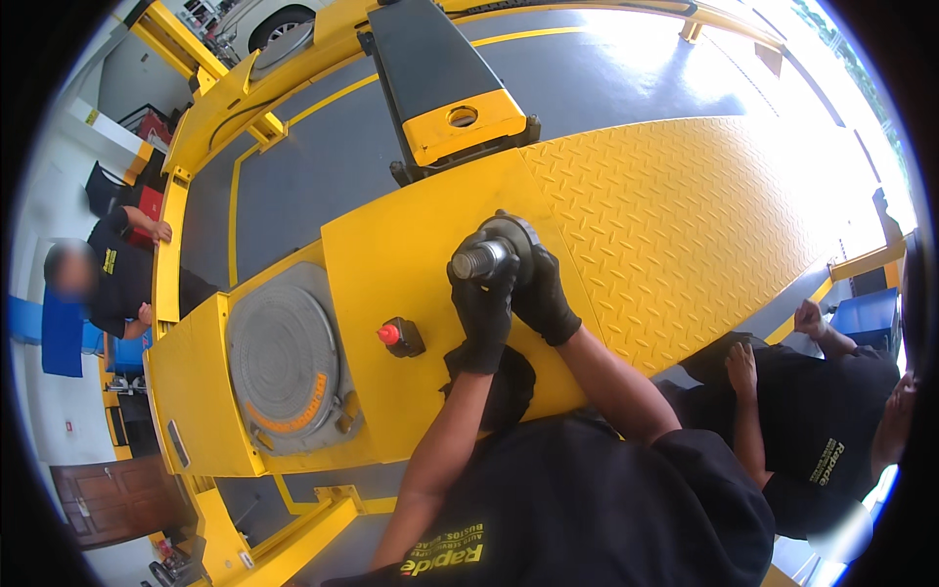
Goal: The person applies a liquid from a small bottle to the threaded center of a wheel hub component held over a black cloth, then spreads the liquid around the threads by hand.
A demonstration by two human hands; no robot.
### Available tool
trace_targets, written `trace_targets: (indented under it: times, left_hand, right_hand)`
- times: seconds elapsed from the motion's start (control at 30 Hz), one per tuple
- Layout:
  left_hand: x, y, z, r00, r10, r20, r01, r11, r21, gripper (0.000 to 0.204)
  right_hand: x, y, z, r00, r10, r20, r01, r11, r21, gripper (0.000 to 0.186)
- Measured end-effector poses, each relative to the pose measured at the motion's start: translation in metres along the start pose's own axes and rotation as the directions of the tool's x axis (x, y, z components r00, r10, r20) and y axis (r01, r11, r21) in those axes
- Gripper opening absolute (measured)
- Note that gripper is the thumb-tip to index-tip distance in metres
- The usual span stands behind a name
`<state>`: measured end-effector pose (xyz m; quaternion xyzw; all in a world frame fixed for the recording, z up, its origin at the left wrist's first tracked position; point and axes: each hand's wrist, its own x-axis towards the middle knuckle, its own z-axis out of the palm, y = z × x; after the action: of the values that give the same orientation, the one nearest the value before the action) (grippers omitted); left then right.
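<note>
Both my hands wear black gloves and are raised together over the yellow lift platform (391, 254). Between them is a metal shaft with a threaded end and a wide round flange (486, 258). My left hand (481, 318) wraps round the shaft near its threaded end. My right hand (550, 298) grips the flange from the right side. A small dark bottle with a red cap (403, 338) stands on the platform, left of my left hand. Under my left wrist lies a crumpled black thing (514, 386), partly hidden by my arm.
A grey round turntable plate (284, 357) is set into the platform at the left. Diamond-pattern ramp plate (675, 235) extends to the right. Beyond the platform is a black-and-yellow jack beam (440, 88). One person (117, 264) is at far left, another (802, 421) close on my right.
</note>
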<state>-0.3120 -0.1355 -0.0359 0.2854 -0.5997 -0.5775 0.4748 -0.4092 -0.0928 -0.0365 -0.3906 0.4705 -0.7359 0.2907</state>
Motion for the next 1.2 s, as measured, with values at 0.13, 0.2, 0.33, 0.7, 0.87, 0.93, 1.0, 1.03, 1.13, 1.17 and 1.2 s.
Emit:
trace_targets:
  times: [0.13, 0.2, 0.33, 0.7, 0.87, 0.93, 1.0, 1.03, 1.13, 1.17, 1.2]
  left_hand:
    - [-0.004, 0.019, -0.002, 0.993, -0.118, 0.014, 0.119, 0.99, -0.077, 0.057]
    - [0.001, 0.025, -0.015, 0.98, 0.002, 0.201, 0.002, 1.0, -0.018, 0.059]
    - [0.009, 0.021, -0.028, 0.94, 0.138, 0.311, -0.176, 0.979, 0.098, 0.062]
    - [0.019, -0.007, -0.02, 0.992, 0.09, 0.092, -0.104, 0.982, 0.161, 0.08]
    - [0.011, -0.016, -0.026, 0.981, 0.149, 0.12, -0.162, 0.981, 0.104, 0.073]
    - [0.009, -0.032, -0.038, 0.989, 0.083, 0.119, -0.076, 0.995, -0.057, 0.069]
    - [0.005, -0.045, -0.047, 0.992, 0.015, 0.129, 0.013, 0.976, -0.218, 0.067]
    - [0.004, -0.043, -0.045, 0.993, 0.013, 0.119, 0.014, 0.974, -0.224, 0.067]
    - [0.002, -0.035, -0.04, 0.984, -0.055, 0.167, 0.143, 0.804, -0.577, 0.076]
    - [0.002, -0.034, -0.041, 0.977, -0.079, 0.199, 0.18, 0.805, -0.566, 0.079]
    - [0.003, -0.031, -0.042, 0.969, -0.103, 0.224, 0.213, 0.806, -0.552, 0.083]
  right_hand:
    - [-0.004, -0.017, 0.002, 0.996, -0.079, -0.037, 0.067, 0.966, -0.249, 0.045]
    - [-0.004, -0.02, -0.005, 0.994, -0.112, 0.009, 0.109, 0.942, -0.316, 0.04]
    - [-0.005, -0.036, -0.006, 0.982, -0.104, 0.158, 0.17, 0.85, -0.499, 0.065]
    - [-0.004, 0.018, -0.013, 0.844, 0.378, 0.381, -0.493, 0.266, 0.828, 0.067]
    - [-0.005, 0.02, -0.02, 0.824, 0.422, 0.377, -0.499, 0.227, 0.836, 0.066]
    - [-0.005, 0.024, -0.013, 0.826, 0.425, 0.37, -0.501, 0.255, 0.827, 0.06]
    - [-0.009, 0.023, -0.003, 0.827, 0.432, 0.36, -0.503, 0.281, 0.817, 0.054]
    - [-0.013, 0.012, 0.003, 0.9, 0.372, 0.229, -0.42, 0.593, 0.687, 0.047]
    - [-0.016, 0.017, -0.003, 0.974, 0.2, 0.109, -0.222, 0.943, 0.247, 0.038]
    - [-0.017, 0.024, -0.011, 0.987, 0.125, 0.103, -0.127, 0.992, 0.013, 0.033]
    - [-0.016, 0.027, -0.016, 0.991, 0.047, 0.123, -0.019, 0.976, -0.216, 0.029]
